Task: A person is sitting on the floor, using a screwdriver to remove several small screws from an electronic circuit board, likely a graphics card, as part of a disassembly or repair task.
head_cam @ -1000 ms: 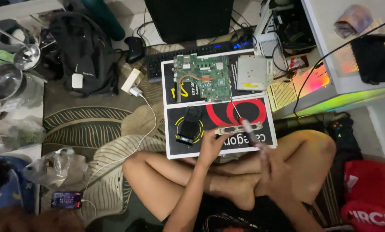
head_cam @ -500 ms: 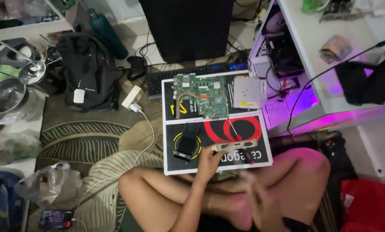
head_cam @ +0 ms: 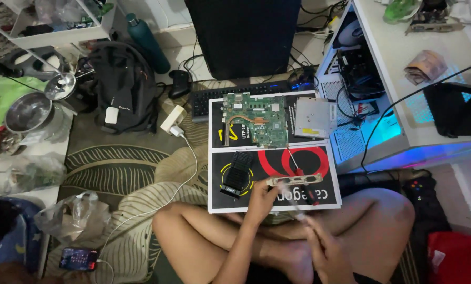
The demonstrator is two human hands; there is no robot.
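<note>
A cluttered room in a home doubles as a makeshift electronics repair spot: a leaf-patterned rug (head_cam: 114, 168) covers the floor, with a black backpack (head_cam: 122, 94) at ten o'clock, a lit, open computer case (head_cam: 359, 68) at two o'clock, and a green circuit board (head_cam: 256, 121) on a flat box (head_cam: 325, 202) at centre.

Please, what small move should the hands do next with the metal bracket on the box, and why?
Probably bring the tool tip down onto the bracket while the left hand steadies it. The left hand touches the bracket's near end on the black box, and the right hand holds a thin, blurred tool angled toward it, its tip seemingly just short. A red screwdriver lies beside.
</note>
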